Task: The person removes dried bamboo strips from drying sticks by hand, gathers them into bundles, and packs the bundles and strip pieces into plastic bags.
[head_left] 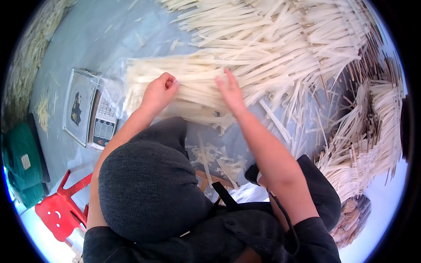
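Observation:
A bundle of pale, flat dried noodle strips (193, 78) lies lengthwise on the floor in front of me, its left end inside what looks like a clear plastic bag (115, 83). My left hand (160, 92) rests over the near side of this bundle with its fingers curled together; whatever they may pinch is too small to make out. Toward the bundle's right end, my right hand (231, 93) has its fingers stretched apart over the strips, slightly blurred. Whether it touches them I cannot tell.
A digital scale (90, 109) stands at the left. A large heap of loose strips (280, 35) spreads across the back right, with more stacked strips (357, 144) and thin brown sticks at the right. A red plastic chair (61, 210) and green fabric (24, 162) are at lower left.

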### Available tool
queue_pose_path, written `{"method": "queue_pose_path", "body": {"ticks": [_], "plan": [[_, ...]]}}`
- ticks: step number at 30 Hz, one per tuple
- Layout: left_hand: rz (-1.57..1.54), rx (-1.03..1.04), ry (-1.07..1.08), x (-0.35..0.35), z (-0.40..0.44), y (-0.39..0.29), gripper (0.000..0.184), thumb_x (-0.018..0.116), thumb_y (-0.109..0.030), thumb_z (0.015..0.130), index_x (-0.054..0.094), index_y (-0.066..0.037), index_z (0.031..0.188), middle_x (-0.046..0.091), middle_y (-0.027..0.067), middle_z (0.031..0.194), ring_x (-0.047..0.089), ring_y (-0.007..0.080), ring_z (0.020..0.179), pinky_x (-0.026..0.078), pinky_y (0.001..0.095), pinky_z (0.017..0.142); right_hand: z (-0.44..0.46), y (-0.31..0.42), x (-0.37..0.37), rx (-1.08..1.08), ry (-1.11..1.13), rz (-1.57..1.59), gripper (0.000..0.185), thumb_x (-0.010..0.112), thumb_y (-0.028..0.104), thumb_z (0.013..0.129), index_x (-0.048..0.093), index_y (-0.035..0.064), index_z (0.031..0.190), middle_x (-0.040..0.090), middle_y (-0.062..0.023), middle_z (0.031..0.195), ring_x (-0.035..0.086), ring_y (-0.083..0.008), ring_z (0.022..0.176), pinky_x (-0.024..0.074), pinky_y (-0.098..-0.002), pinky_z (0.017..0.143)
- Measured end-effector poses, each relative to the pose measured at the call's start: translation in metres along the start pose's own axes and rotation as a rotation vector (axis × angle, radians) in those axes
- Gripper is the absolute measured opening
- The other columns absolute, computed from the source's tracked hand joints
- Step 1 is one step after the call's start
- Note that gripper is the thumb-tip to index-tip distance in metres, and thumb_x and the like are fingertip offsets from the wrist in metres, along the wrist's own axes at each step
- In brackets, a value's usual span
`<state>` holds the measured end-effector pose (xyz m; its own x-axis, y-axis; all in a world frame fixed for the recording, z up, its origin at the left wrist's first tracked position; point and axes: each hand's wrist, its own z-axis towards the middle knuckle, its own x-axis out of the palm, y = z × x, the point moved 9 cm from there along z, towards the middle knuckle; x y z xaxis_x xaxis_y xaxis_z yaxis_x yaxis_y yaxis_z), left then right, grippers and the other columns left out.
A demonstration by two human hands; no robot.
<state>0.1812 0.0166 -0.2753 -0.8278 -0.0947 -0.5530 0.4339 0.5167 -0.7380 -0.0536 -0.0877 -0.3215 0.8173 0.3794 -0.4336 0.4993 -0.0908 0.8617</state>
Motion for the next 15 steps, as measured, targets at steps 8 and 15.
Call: {"method": "queue_pose_path", "body": {"ticks": [8, 15], "plan": [[-0.471, 0.063, 0.071, -0.03, -0.017, -0.024, 0.016, 0.058, -0.022, 0.095, 0.058, -0.006, 0.099, 0.058, -0.0023, 0.075, 0.053, 0.0047, 0.063, 0.044, 0.0205, 0.053, -0.019, 0.081, 0.035, -0.143, 0.013, -0.16, 0.074, 0.061, 0.037, 0.086, 0.026, 0.0135, 0.147, 0.038, -0.0283, 0.138, 0.04, -0.0425, 0.127, 0.0339, -0.0444, 0.107], [-0.136, -0.021, 0.067, 0.003, 0.005, 0.021, 0.019, 0.058, -0.021, 0.093, 0.057, -0.002, 0.096, 0.059, 0.0038, 0.069, 0.056, 0.0115, 0.055, 0.045, 0.0263, 0.051, -0.016, 0.031, -0.002, -0.02, 0.123, -0.021, 0.061, 0.06, 0.031, 0.089, 0.036, 0.0133, 0.142, 0.053, -0.0224, 0.128, 0.054, -0.0366, 0.115, 0.044, -0.0421, 0.095]]}}
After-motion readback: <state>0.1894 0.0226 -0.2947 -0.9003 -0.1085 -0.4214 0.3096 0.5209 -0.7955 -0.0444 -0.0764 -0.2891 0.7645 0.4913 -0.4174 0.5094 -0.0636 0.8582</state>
